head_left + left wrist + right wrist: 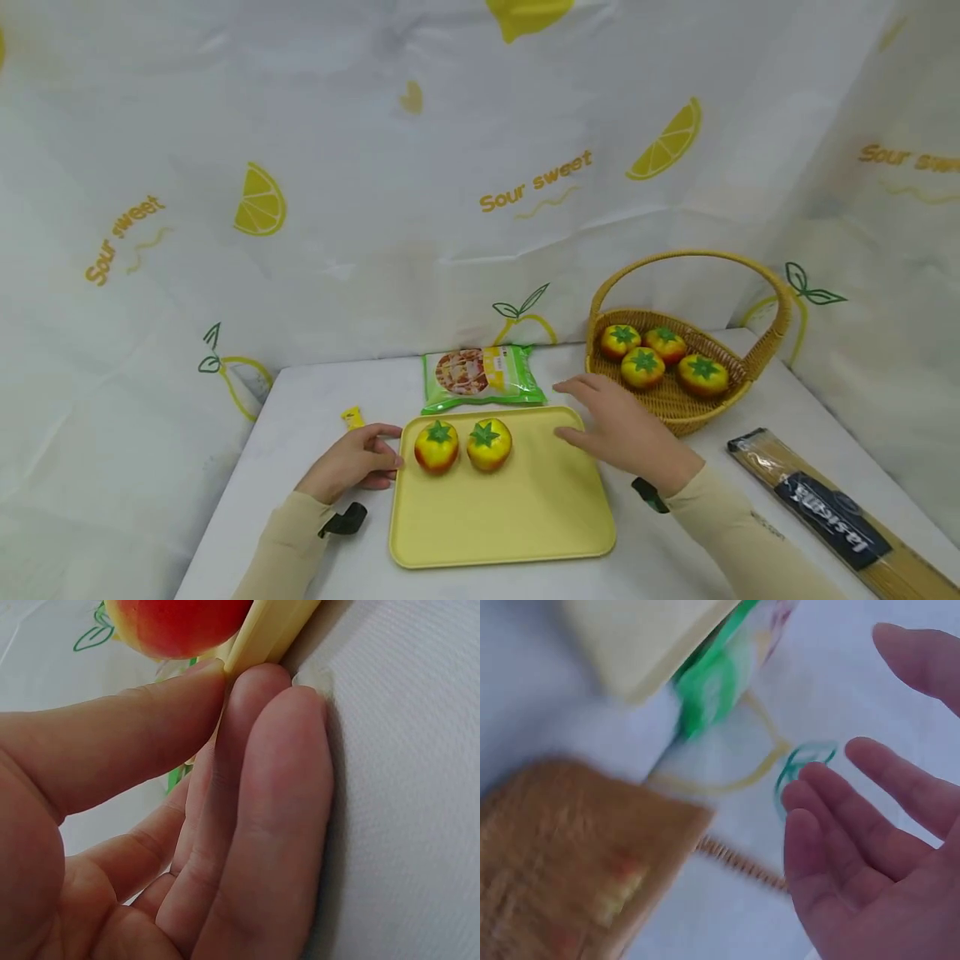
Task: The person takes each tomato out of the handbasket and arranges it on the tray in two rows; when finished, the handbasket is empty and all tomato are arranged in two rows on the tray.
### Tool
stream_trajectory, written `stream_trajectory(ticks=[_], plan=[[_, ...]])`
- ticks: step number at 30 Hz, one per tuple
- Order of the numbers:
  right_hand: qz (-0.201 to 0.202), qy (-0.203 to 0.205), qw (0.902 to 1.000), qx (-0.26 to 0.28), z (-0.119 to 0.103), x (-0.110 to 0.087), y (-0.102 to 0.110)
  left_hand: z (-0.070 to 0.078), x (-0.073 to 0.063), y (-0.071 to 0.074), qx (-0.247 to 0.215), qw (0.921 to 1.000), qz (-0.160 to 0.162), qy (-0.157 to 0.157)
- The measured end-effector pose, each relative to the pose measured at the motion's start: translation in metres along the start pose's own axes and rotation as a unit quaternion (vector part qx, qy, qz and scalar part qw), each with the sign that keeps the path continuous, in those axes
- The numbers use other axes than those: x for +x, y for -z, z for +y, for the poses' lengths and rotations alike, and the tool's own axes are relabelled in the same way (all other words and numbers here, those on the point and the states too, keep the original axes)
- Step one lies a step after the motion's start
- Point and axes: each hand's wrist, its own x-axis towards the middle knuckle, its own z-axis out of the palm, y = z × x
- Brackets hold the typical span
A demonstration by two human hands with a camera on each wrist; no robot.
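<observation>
A pale yellow tray (502,517) lies on the white table. My left hand (356,460) pinches its left rim, thumb on top and fingers below, as the left wrist view shows. Two round yellow-and-red fruits with green star-shaped tops, a left one (437,447) and a right one (490,445), sit in the tray's upper left. Over the tray's right edge, my right hand (618,425) reaches with spread fingers and an empty palm. Just beyond it stands a wicker basket (675,408) with a tall handle, holding several like fruits (642,368). The right wrist view is blurred.
Behind the tray lies a green plastic food packet (483,377). A small yellow wrapper (352,417) is beyond my left hand. On the right lies a long pack of dry noodles (832,508). A white lemon-printed cloth (375,208) hangs behind the table.
</observation>
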Motion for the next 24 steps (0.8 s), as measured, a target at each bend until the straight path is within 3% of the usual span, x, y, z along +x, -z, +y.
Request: stream_trajectory(ticks=[5, 13, 17, 24], plan=[[0.01, -0.036, 0.9991, -0.021, 0.055, -0.012, 0.032, 0.0, -0.002, 0.002, 0.005, 1.0, 0.005, 0.002], [-0.038, -0.135, 0.9894, -0.037, 0.131, -0.023, 0.062, -0.004, -0.004, 0.003, -0.003, 1.0, -0.007, -0.002], [-0.052, -0.164, 0.9839, -0.05, 0.151, -0.024, 0.065, -0.007, -0.003, 0.002, -0.009, 0.9999, -0.012, -0.004], [-0.068, -0.176, 0.9787, -0.081, 0.164, -0.022, 0.062, -0.002, 0.0, 0.0, -0.004, 0.9998, -0.016, -0.007]])
